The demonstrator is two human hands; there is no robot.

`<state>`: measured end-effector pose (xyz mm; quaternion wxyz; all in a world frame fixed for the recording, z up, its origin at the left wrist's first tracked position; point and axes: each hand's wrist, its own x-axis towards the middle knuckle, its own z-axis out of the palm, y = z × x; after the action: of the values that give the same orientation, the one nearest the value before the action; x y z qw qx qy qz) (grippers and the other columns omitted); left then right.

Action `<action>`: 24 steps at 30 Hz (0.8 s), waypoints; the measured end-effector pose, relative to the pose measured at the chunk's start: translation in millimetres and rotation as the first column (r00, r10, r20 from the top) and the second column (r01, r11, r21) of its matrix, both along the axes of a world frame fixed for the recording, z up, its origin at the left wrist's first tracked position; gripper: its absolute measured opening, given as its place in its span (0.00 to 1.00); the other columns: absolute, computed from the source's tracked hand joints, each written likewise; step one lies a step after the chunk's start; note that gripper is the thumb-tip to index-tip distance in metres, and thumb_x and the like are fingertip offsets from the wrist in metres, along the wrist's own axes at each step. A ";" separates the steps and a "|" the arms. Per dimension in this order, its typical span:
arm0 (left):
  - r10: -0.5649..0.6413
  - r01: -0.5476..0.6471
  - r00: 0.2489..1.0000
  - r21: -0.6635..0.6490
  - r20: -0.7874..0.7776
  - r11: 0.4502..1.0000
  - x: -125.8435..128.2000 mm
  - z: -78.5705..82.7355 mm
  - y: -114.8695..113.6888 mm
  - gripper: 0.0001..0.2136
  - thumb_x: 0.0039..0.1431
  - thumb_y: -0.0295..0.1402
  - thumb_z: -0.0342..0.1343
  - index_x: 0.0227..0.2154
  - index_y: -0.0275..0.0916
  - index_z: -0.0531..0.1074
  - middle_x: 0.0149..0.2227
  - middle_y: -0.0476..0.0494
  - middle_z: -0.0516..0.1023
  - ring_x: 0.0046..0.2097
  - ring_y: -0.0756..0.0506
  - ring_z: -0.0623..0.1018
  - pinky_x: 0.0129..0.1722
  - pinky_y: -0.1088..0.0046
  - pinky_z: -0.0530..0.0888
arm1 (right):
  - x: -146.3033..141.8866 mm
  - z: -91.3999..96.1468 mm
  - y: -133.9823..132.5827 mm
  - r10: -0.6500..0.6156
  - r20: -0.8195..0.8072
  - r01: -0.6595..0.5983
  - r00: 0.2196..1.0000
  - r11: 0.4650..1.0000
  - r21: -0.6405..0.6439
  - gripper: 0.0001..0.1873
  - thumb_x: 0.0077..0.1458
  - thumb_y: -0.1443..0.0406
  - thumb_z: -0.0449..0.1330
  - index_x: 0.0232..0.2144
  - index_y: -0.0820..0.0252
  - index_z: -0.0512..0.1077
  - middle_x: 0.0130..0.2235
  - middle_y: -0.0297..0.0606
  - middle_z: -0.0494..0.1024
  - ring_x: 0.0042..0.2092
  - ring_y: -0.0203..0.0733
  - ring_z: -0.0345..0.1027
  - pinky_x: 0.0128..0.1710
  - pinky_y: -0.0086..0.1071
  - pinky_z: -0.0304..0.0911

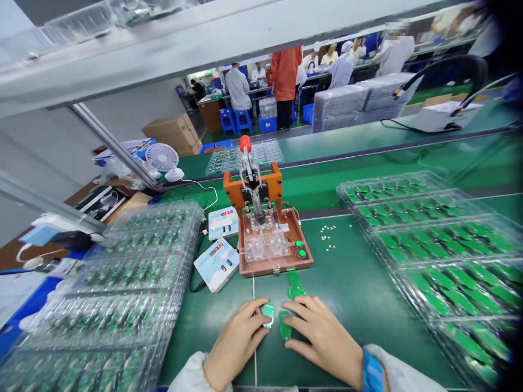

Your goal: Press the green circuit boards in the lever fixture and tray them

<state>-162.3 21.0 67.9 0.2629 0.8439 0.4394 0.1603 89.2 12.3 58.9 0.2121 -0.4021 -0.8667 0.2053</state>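
My left hand (240, 338) pinches a small green circuit board (268, 314) by its edge, between thumb and fingers, just above the green mat. Close by, my right hand (321, 332) has its fingers curved and apart over another green circuit board (285, 325); whether it grips that board I cannot tell. Two more green boards, one a circuit board (296, 293), lie just past the right fingertips. Beyond both hands stands a test fixture (275, 265) with an orange frame, a red-knobbed toggle clamp (245, 144), a clear plate and two green buttons.
Trays of boards stand left (134, 283) and right (441, 261). Two meter boxes with red digits, one a white-blue box (217, 265), sit left of the fixture. Tiny pale pieces (326, 238) lie right of it. A fan (162, 158) and a shelf (163, 49) are farther off. People work behind.
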 end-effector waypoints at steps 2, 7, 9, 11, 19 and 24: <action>-0.003 0.003 1.000 -0.010 -0.006 1.000 0.0 1.5 1.3 0.12 0.60 0.19 0.64 0.41 0.42 0.76 0.60 0.44 0.74 0.50 0.41 0.79 0.53 0.57 0.79 | -3.3 -0.5 -2.4 0.004 0.000 -0.004 1.000 1.000 -0.011 0.18 0.59 0.57 0.70 0.49 0.53 0.75 0.57 0.38 0.79 0.55 0.56 0.71 0.51 0.50 0.71; -0.023 0.019 0.996 0.049 0.087 0.999 -3.0 25.4 13.4 0.13 0.61 0.25 0.66 0.46 0.46 0.76 0.55 0.45 0.77 0.53 0.39 0.77 0.52 0.57 0.78 | -6.9 -3.3 -6.1 -0.028 -0.029 0.025 0.999 0.995 -0.093 0.13 0.62 0.63 0.67 0.49 0.50 0.75 0.56 0.36 0.79 0.54 0.53 0.71 0.53 0.49 0.70; 0.015 -0.043 0.983 0.148 0.186 0.988 -4.9 39.0 29.4 0.12 0.64 0.29 0.65 0.49 0.46 0.76 0.56 0.44 0.77 0.55 0.39 0.76 0.54 0.57 0.77 | -6.6 -2.5 -6.3 -0.035 -0.044 0.029 0.998 0.990 -0.140 0.12 0.63 0.63 0.66 0.49 0.50 0.75 0.56 0.37 0.78 0.55 0.52 0.71 0.54 0.49 0.70; 0.066 -0.137 0.964 0.266 0.259 0.954 -5.6 49.2 52.9 0.09 0.66 0.32 0.63 0.48 0.46 0.77 0.56 0.43 0.77 0.57 0.39 0.75 0.57 0.55 0.75 | -6.1 -0.7 -5.8 -0.029 -0.033 0.023 0.999 0.986 -0.163 0.12 0.64 0.64 0.65 0.49 0.51 0.75 0.58 0.38 0.78 0.56 0.53 0.70 0.55 0.51 0.69; 0.070 -0.183 0.951 0.366 0.301 0.913 5.0 41.0 125.0 0.06 0.64 0.30 0.63 0.43 0.41 0.79 0.52 0.41 0.79 0.57 0.37 0.74 0.59 0.49 0.72 | -8.0 0.8 -6.1 -0.006 -0.020 0.002 1.000 0.982 -0.191 0.11 0.63 0.66 0.65 0.48 0.54 0.75 0.59 0.38 0.79 0.56 0.53 0.70 0.55 0.51 0.69; 0.068 -0.193 0.943 0.371 0.326 0.908 8.0 36.3 120.9 0.05 0.65 0.31 0.60 0.42 0.40 0.78 0.53 0.40 0.79 0.58 0.37 0.74 0.59 0.49 0.72 | -4.2 16.4 2.8 -0.018 -0.140 -0.004 0.990 0.987 -0.158 0.12 0.61 0.63 0.69 0.47 0.52 0.76 0.55 0.37 0.81 0.54 0.49 0.72 0.55 0.44 0.72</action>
<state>-154.3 141.9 104.2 0.1393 0.8129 0.4076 0.3921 85.0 15.2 75.3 0.2410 -0.4051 -0.8292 0.3005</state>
